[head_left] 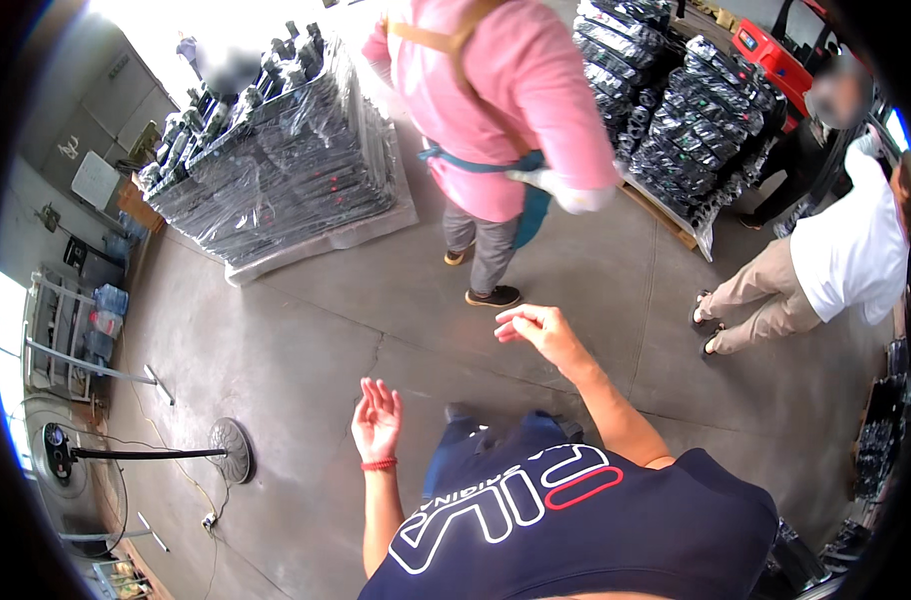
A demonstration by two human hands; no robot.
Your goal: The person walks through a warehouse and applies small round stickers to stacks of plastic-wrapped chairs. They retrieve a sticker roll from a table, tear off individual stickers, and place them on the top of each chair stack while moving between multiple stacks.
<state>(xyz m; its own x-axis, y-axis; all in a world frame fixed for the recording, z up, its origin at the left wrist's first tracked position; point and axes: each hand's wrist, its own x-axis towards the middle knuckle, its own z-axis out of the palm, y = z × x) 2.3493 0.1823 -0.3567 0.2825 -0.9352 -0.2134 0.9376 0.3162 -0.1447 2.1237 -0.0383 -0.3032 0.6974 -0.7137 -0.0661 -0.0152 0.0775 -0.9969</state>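
My left hand (377, 422) is raised above the concrete floor, palm up, fingers stretched out, with a red bead bracelet (379, 465) at the wrist. Nothing lies in it. My right hand (538, 330) is held out in front of me with its fingers extended toward the left, also holding nothing. Neither hand touches an object. Nearest beyond my right hand stands a co-worker in a pink top (496, 90) with a teal apron (533, 215) and a white glove (576, 190).
A film-wrapped pallet load of black parts (286, 165) stands far left. Wrapped black bundles (701, 120) sit on a wooden pallet (666, 215) far right, near red equipment (773, 65). A person in a white shirt (846, 245) is at right. A pedestal fan (232, 450) and cables lie left.
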